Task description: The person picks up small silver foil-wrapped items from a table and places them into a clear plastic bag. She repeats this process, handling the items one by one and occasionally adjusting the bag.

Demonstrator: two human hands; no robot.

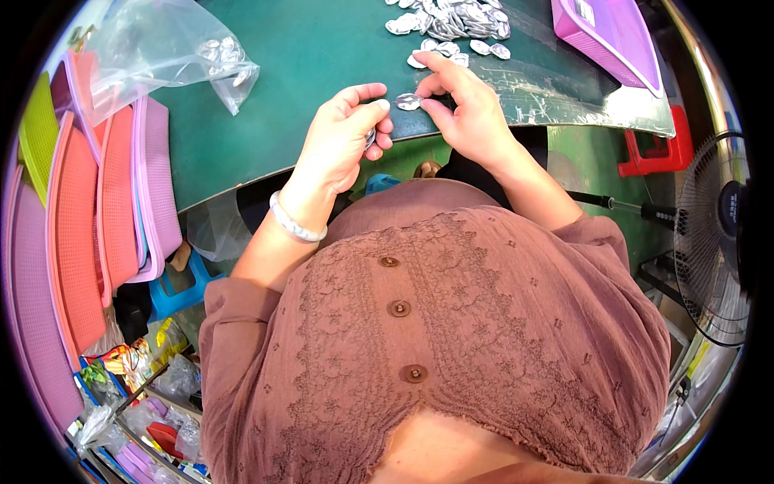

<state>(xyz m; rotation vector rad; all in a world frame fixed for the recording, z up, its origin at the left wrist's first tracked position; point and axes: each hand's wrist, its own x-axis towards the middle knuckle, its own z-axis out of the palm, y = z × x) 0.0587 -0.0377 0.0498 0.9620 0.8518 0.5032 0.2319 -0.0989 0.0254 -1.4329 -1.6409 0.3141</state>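
Between the thumb and fingertips of my right hand (472, 109) is a small shiny silver oval disc (408, 102), held just over the table's near edge. My left hand (343, 133) is beside it, fingers curled around another silver piece (370, 138) that shows only in part. Farther off lies a heap of the same silver discs (463, 20) on the green table (322, 48). A few loose ones (490, 50) rest in front of the heap. At the left, a clear plastic bag (153, 60) has several silver discs inside.
A purple basket (609, 40) stands at the table's far right. Stacked pink, coral and purple baskets (121, 194) fill the left side. A red stool (681, 141) and a black fan (713, 234) are at right, a blue stool (185, 290) at lower left.
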